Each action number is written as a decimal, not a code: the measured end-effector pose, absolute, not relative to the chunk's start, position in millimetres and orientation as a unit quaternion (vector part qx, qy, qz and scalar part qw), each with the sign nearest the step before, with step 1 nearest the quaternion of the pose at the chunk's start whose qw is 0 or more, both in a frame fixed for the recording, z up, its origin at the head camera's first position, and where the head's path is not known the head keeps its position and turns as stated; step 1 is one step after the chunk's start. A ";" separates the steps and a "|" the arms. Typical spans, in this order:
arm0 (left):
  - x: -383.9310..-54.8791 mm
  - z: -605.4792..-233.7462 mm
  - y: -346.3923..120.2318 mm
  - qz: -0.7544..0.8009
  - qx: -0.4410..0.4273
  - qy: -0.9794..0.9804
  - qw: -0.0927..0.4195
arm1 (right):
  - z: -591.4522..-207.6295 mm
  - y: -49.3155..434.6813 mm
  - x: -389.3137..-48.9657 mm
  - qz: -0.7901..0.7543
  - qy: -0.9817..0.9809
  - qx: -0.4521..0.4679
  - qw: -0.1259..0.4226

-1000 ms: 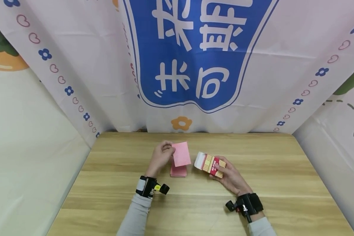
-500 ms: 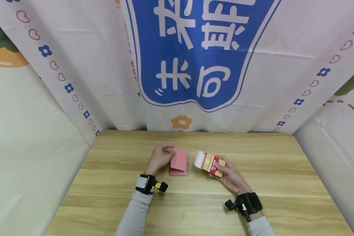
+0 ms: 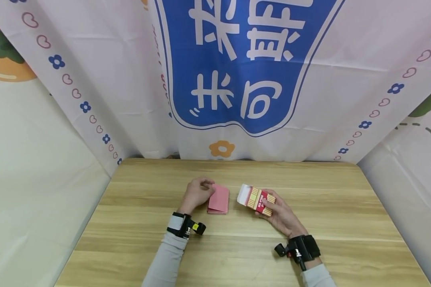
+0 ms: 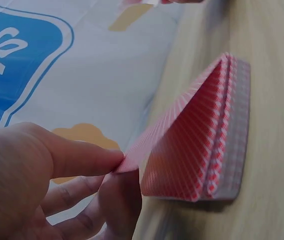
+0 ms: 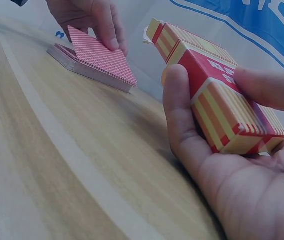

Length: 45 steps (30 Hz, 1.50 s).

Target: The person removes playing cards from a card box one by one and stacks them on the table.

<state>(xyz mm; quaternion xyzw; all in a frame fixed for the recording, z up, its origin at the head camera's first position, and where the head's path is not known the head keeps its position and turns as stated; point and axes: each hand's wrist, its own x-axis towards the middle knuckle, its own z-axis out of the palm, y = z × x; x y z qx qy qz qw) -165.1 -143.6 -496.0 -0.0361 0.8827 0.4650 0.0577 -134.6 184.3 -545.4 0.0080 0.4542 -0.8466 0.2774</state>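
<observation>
My left hand (image 3: 197,194) pinches one playing card (image 5: 99,52) between thumb and fingers. The card has a red-and-white checked back and tilts over a deck of playing cards (image 4: 237,130) on the table. In the left wrist view its far edge meets the deck's top while the pinched edge is raised. My right hand (image 3: 284,218) grips a card box (image 3: 260,201) with yellow-and-red stripes and a red label, thumb on its front and fingers round the side. The box's white flap (image 3: 243,194) stands out toward the deck.
The wooden table (image 3: 230,255) runs back to a white curtain (image 3: 344,79) with a blue sign print. Pale cloth (image 3: 39,179) hangs at the left side, with similar cloth at the right. Each wrist wears a black strap with a small camera.
My left hand has lowered the card from above the deck until it leans against the top. The right hand and the card box have stayed nearly still.
</observation>
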 end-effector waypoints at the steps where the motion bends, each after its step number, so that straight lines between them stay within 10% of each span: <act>1: -165.4 -496.7 -143.1 0.461 -0.040 0.884 0.058 | -545.5 184.3 -134.5 -0.847 0.454 0.008 0.277; 33: -165.1 -499.2 -138.2 0.414 -0.066 0.907 0.048 | -544.3 185.1 -134.1 -0.847 0.450 0.001 0.282; 45: -143.5 -476.3 -97.8 0.517 0.078 0.852 0.005 | -545.6 185.1 -134.0 -0.849 0.445 -0.013 0.285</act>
